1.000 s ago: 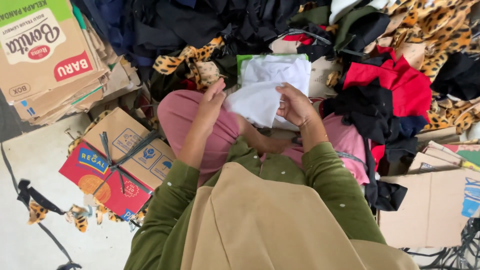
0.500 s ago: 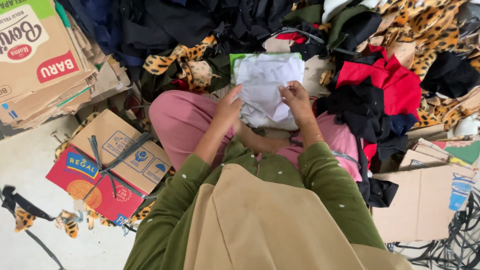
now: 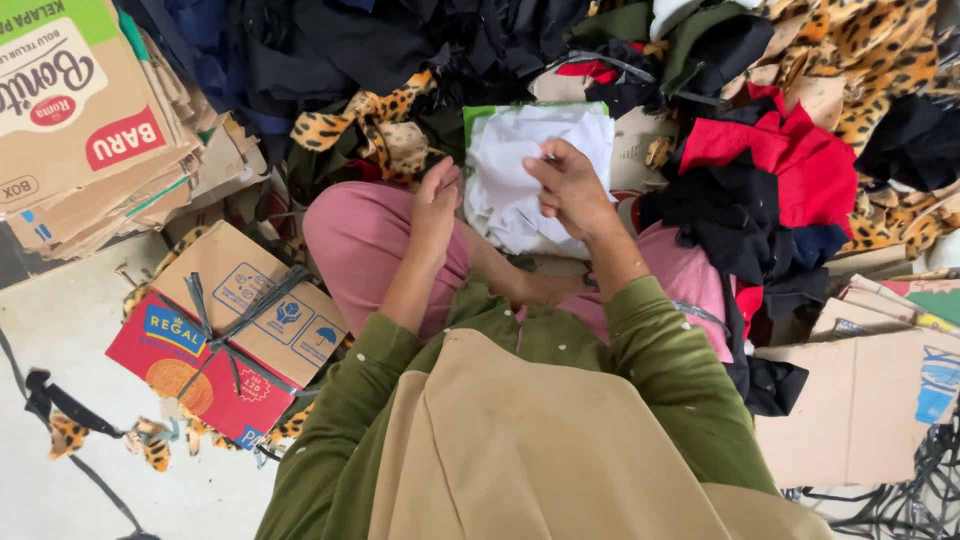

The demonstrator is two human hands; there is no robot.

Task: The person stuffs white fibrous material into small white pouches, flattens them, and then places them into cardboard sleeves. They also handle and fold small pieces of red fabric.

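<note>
A stack of white cloth pieces lies in front of my knees on a green-edged board. My right hand rests on top of the stack with its fingers curled, pinching the top white piece. My left hand is at the stack's left edge, fingers together and touching the cloth. I sit cross-legged in pink trousers and green sleeves.
Heaps of black, red and leopard-print fabric surround the stack. Flattened cardboard boxes are piled at the left. A tied bundle of cardboard lies by my left knee, and more cardboard at the right.
My right hand has moved left onto the middle of the white stack and closed on the top piece. My left hand has drawn back to the stack's left edge.
</note>
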